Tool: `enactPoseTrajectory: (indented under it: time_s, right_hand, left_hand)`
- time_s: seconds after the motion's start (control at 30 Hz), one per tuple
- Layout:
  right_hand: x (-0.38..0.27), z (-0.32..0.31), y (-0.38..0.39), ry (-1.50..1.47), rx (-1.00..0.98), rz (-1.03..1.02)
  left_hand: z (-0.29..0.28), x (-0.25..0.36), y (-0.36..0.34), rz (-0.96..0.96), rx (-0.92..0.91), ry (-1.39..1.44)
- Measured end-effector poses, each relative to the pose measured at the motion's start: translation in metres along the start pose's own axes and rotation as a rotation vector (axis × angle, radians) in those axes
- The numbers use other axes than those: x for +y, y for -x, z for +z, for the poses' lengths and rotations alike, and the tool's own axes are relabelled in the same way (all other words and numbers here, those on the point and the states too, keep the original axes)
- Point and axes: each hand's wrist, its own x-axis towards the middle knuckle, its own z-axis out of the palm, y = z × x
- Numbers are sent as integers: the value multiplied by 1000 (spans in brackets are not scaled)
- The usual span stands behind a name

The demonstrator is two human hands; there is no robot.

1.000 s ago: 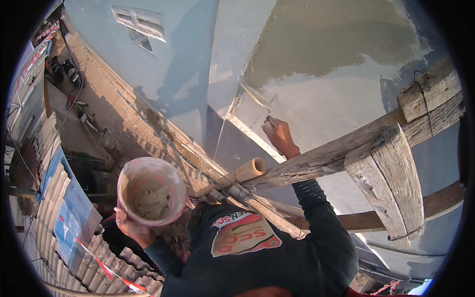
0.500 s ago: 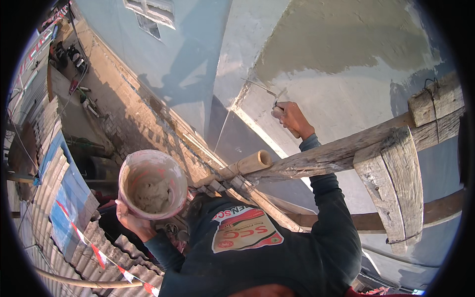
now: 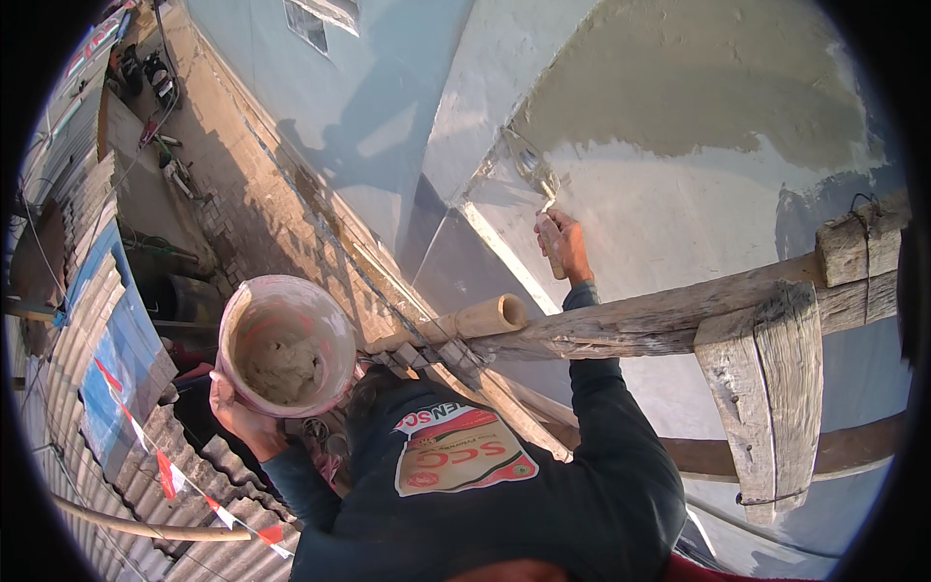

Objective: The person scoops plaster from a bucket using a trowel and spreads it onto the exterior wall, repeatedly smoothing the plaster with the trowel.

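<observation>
My right hand (image 3: 572, 254) is wrapped round the handle of a trowel (image 3: 529, 161). The blade lies against the pale wall beside its corner edge, just below a broad patch of wet grey plaster (image 3: 698, 73). Some plaster clings to the blade near the handle. At the left, my left hand (image 3: 240, 419) grips the lower side of a whitish-pink bucket (image 3: 335, 339), which tilts so that its inside shows. Thick grey mortar (image 3: 279, 369) sits in the bottom.
A rough wooden beam (image 3: 621, 315) crosses under my right forearm, with an upright timber (image 3: 766, 398) tied to it. A bamboo pole end (image 3: 504, 312) juts out beside it. Corrugated roofing (image 3: 194, 466) and a string of red-white flags (image 3: 170, 475) lie lower left. Far below runs a brick-paved alley (image 3: 233, 184).
The trowel has turned from nearly edge-on to showing its blade face, pointing further up along the wall's corner edge. The bucket stays in my left hand, and the view has shifted slightly.
</observation>
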Motion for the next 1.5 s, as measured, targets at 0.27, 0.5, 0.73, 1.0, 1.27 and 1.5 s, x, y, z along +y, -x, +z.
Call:
enactPoseTrajectory:
  time_s: [0.27,0.5,0.73,1.0,1.27,1.5]
  right_hand:
    - [-30,-15,21,15,56,34]
    - [-75,-30,63,92,155,-92]
    - [-24,11,43,454,1,146]
    - [-60,0,56,404,304,-201]
    - [-19,22,10,522,66,-115]
    - [-101,-2,38,137,137,-40]
  left_hand:
    - [-14,-6,-10,-1,-21,-30]
    - [-19,-2,0,14,-89,83]
    - [-32,-14,-5,10,-45,64]
    - [-39,-9,1,31,8,33]
    - [-39,-17,-5,53,-44,32]
    - [-35,-14,-2,30,-47,65]
